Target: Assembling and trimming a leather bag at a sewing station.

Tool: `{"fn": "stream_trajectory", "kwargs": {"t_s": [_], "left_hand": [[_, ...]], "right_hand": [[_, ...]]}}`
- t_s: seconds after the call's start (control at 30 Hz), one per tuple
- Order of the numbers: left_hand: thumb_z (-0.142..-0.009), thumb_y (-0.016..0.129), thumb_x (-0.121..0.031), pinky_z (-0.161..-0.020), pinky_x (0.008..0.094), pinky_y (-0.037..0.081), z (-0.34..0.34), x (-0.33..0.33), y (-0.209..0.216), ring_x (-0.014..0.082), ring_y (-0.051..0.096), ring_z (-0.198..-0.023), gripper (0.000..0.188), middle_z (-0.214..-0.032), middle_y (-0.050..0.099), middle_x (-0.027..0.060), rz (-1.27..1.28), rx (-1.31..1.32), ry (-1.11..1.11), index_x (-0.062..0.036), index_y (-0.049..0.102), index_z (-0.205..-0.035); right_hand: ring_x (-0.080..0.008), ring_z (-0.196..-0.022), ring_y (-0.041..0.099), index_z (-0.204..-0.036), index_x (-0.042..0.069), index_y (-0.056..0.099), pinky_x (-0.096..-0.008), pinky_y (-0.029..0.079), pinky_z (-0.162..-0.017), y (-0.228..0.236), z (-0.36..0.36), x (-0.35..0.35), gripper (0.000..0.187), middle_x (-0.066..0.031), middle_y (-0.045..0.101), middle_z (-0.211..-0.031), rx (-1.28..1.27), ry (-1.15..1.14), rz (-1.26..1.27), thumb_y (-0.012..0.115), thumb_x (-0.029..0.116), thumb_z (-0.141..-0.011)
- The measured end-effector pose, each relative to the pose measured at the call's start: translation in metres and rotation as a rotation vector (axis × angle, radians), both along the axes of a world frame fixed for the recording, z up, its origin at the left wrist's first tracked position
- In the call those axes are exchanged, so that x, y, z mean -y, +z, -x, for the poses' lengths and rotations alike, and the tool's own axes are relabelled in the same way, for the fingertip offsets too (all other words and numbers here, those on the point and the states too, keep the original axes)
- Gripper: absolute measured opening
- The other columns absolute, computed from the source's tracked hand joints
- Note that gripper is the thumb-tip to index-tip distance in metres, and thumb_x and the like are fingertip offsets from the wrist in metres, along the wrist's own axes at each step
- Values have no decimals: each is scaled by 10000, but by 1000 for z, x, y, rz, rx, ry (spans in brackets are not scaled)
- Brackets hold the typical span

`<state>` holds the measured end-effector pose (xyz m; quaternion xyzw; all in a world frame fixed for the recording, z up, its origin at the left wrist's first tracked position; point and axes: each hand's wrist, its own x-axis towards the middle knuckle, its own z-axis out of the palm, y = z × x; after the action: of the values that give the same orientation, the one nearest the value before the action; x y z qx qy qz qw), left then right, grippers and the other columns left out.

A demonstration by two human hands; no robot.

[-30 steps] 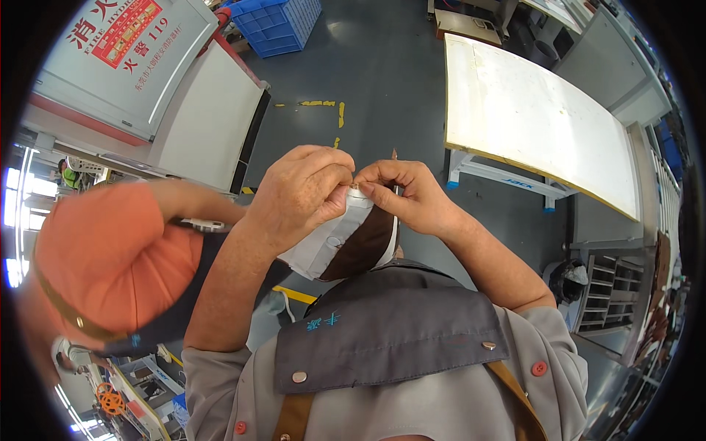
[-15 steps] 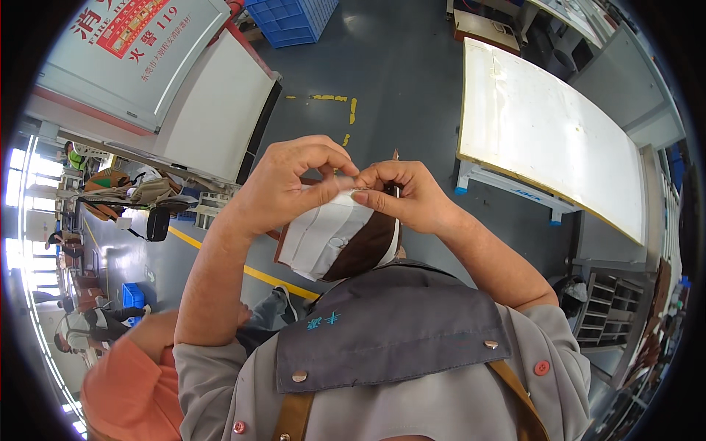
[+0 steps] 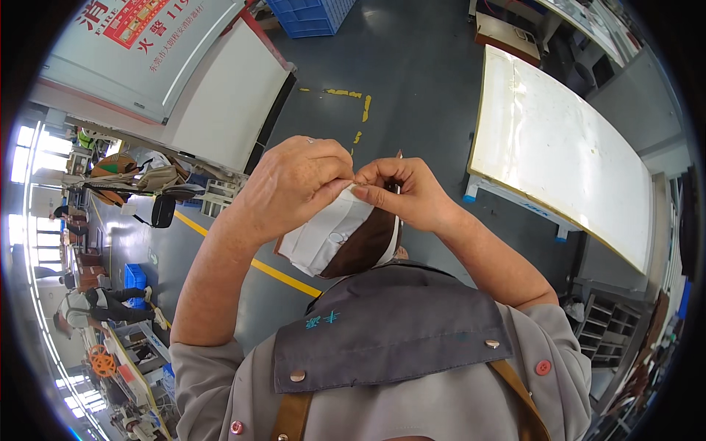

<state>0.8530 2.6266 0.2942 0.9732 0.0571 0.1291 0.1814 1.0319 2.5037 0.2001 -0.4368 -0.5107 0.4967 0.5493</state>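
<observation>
A brown and white sewn piece, looking like part of a bag, hangs in front of my apron. Its white panel carries a small round disc, perhaps a snap. My left hand pinches its upper edge between thumb and fingers, back of the hand toward me. Close beside it, my right hand grips the same edge with thumb and curled forefinger. The fingertips of both hands nearly meet there, and whatever small detail lies between them is hidden.
A white-topped table stands to the right, with a slotted grey rack below it. At upper left are a white cabinet and a blue crate. Bags hang at left; a person is farther off.
My left hand has rolled over, its fingers closing in on the edge beside the right hand. The orange-sleeved person at lower left is out of view. The whole scene has shifted slightly.
</observation>
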Motion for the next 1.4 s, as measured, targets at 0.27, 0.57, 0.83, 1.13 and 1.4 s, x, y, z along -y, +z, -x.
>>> {"fn": "stream_trajectory", "kwargs": {"t_s": [0.27,0.57,0.83,1.13,1.4], "left_hand": [[-863,658,-132,-785,413,482,-10,1,-4,309,589,-818,115,-894,619,74,16,-108,117,-35,609,-900],[-861,742,-160,-825,364,490,-10,-19,3,252,646,-821,149,-830,677,62,244,-85,178,-31,680,-903],[-848,762,-86,-778,304,575,-9,-47,-7,188,717,-793,140,-844,713,99,520,-1,184,29,692,-886],[-823,758,-48,-774,291,577,-8,-60,-5,173,719,-796,108,-836,713,86,558,-12,139,26,709,-884],[-816,778,-73,-961,342,457,-4,-70,-2,148,667,-733,94,-781,689,32,275,-53,34,-41,706,-867]], "right_hand": [[-1,-677,464,-1012,6,719,-212,386,-595,0,-7,-10,178,74,612,-762,-38,37,1,711,183,-993],[2,-697,496,-1017,7,725,-211,408,-613,-1,-13,-27,185,63,640,-777,-79,44,52,719,190,-987],[-6,-725,532,-1030,0,721,-206,441,-652,4,-10,-41,188,45,662,-801,-78,-47,38,689,183,-1001],[-10,-728,544,-998,-6,715,-212,455,-659,6,0,-46,164,34,668,-804,-44,-129,65,693,156,-983],[4,-694,488,-979,3,713,-198,400,-614,3,8,-52,147,67,621,-774,-37,-158,50,698,149,-982]]}}
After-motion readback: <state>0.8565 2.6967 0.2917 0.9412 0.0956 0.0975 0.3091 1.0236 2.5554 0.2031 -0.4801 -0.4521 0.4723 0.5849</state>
